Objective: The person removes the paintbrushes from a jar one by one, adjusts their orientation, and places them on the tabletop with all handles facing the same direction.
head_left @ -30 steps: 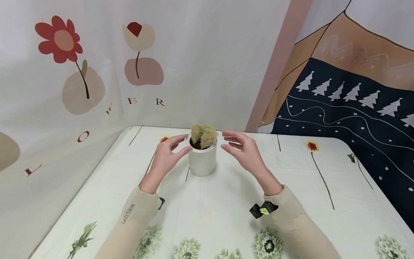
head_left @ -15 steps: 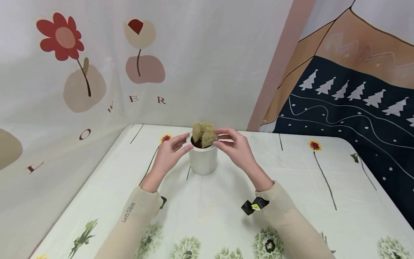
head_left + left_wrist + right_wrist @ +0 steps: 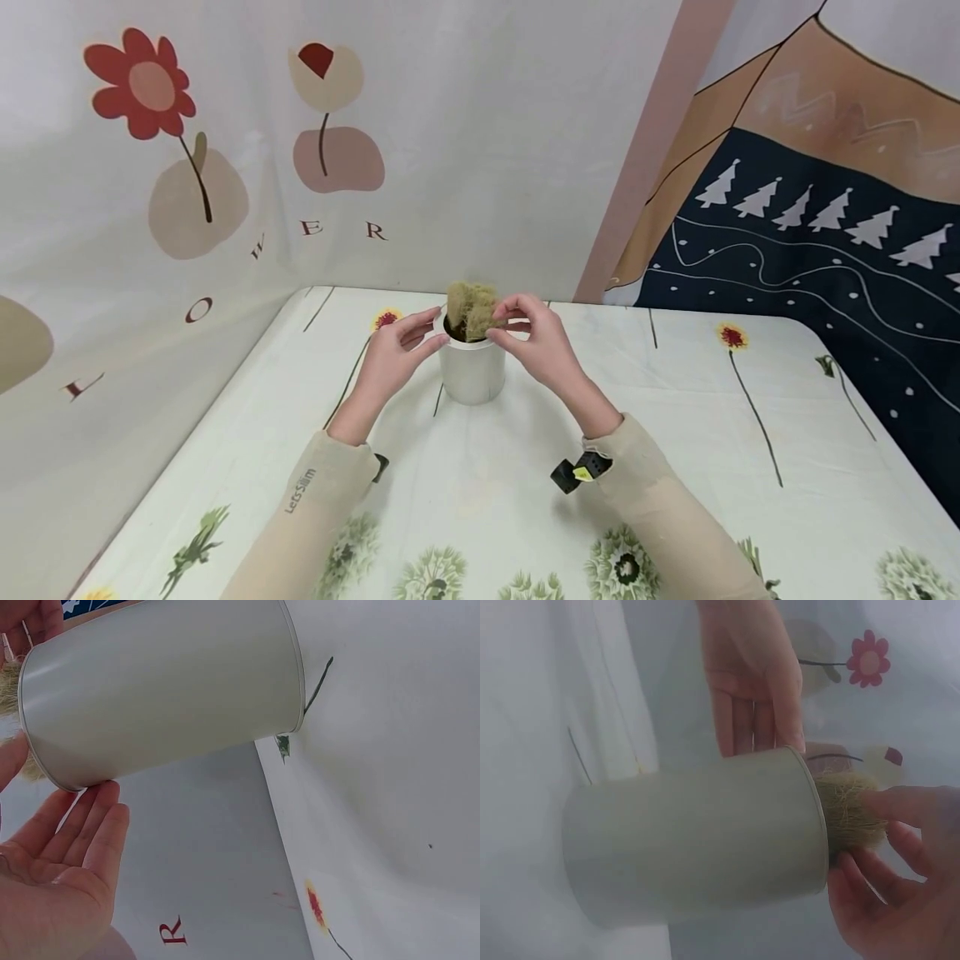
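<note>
A white cylindrical canister (image 3: 472, 377) stands upright near the table's far edge. Two clumps of tan, fibrous material (image 3: 471, 307) stick up out of its mouth, with something dark brown below them inside. My left hand (image 3: 386, 358) is at the canister's left; its nearly straight fingers touch the side by the rim, as the left wrist view also shows on the canister wall (image 3: 165, 690). My right hand (image 3: 543, 346) reaches over the right rim and pinches the right-hand fibrous clump (image 3: 847, 806) between thumb and fingers. The clump's lower end is hidden in the canister.
The table (image 3: 480, 475) has a white cloth printed with flowers and stems. A white curtain (image 3: 480, 150) with flower prints hangs right behind the canister, and a dark-blue and orange printed cloth (image 3: 810, 242) hangs at the right.
My right hand has come in from the right, apart from the canister at first, to the rim and then onto the fibrous clump. The left hand has stayed beside the canister.
</note>
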`<state>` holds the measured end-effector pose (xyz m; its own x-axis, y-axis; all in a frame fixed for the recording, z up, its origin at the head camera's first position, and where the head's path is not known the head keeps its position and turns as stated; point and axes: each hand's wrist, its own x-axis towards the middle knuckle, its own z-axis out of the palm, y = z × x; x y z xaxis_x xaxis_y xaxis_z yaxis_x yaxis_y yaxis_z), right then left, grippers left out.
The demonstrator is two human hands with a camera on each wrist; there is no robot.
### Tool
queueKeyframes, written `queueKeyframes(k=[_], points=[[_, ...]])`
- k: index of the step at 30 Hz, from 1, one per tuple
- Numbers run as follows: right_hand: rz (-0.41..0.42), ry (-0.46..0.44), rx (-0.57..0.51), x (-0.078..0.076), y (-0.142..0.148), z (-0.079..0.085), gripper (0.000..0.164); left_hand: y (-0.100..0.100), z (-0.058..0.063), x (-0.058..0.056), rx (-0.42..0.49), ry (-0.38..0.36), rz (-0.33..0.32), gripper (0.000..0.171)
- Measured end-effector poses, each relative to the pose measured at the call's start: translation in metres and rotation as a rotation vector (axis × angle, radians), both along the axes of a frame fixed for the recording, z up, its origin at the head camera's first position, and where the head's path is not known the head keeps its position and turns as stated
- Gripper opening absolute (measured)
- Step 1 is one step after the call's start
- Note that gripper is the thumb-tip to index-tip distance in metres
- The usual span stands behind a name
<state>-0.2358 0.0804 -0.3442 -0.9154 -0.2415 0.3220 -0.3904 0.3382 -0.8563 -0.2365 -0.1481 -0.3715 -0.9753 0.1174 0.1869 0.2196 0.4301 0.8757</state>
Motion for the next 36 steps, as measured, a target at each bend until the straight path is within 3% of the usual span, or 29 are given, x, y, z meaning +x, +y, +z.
queueKeyframes(k=[10, 18, 29, 36], points=[[-0.010, 0.039, 0.064, -0.003, -0.008, -0.004, 0.028, 0.000, -0.001, 0.000, 0.019, -0.011, -0.004, 0.052], [-0.022, 0.074, 0.159, -0.004, -0.011, -0.006, 0.025, 0.000, -0.001, 0.001, 0.014, 0.003, -0.005, 0.052], [-0.093, 0.139, 0.097, -0.004, -0.014, 0.000, 0.020, 0.000, 0.001, 0.002, 0.010, -0.011, 0.003, 0.053], [-0.094, 0.166, 0.020, -0.006, -0.015, 0.007, 0.017, -0.001, 0.000, 0.001, 0.012, -0.006, -0.004, 0.053]])
